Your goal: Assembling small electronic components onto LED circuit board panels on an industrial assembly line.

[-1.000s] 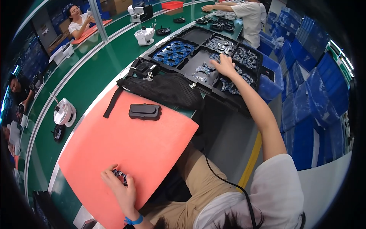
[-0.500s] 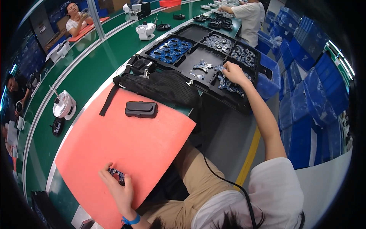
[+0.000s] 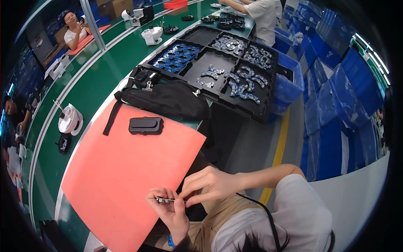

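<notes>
Low over the front right edge of the orange mat, my left hand [image 3: 173, 213] is closed around a small dark circuit board [image 3: 163, 200], seen nearly edge-on. My right hand [image 3: 208, 185] meets it from the right, thumb and fingertips pinched together at the board's near end. What lies inside that pinch is too small and covered to make out. Farther off, the black divided tray [image 3: 214, 95] holds loose curved blue circuit boards [image 3: 243, 90] in its near right compartment, with a few more [image 3: 210, 73] in the middle one.
On the orange mat [image 3: 126, 180] lies a black oblong case [image 3: 145, 125]. A black mesh bag [image 3: 168, 100] sits between mat and tray. White round devices [image 3: 70, 119] stand on the green table. Blue bins [image 3: 289, 84] line the right side; other people work farther away.
My right hand has come back from the tray's near right compartment to my left hand. My left hand, with the circuit board, has moved right and the board is turned edge-on.
</notes>
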Available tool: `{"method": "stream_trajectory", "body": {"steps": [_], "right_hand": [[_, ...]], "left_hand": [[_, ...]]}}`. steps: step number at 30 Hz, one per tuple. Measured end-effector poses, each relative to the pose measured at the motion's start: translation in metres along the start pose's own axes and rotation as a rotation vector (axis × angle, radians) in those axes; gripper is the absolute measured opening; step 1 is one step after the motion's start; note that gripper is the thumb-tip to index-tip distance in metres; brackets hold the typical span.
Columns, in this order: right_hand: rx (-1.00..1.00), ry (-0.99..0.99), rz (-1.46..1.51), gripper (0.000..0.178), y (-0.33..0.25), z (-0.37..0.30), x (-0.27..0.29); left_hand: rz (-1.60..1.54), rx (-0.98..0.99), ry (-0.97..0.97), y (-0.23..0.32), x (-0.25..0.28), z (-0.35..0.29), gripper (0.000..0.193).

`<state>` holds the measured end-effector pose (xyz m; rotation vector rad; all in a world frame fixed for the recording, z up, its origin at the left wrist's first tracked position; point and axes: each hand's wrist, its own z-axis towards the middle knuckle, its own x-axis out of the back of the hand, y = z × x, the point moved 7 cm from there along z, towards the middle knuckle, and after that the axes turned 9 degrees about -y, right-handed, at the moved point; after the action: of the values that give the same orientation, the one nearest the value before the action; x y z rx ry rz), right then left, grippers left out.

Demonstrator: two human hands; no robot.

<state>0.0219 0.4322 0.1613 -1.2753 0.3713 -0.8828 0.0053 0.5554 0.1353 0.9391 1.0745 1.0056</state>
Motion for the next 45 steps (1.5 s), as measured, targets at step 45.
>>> {"method": "stream_trajectory", "body": {"steps": [45], "right_hand": [[-0.028,0.06,-0.503,0.024,-0.026,-0.065,0.063]], "left_hand": [[-0.027,0.218,-0.372,-0.041,-0.069,0.007,0.051]]}}
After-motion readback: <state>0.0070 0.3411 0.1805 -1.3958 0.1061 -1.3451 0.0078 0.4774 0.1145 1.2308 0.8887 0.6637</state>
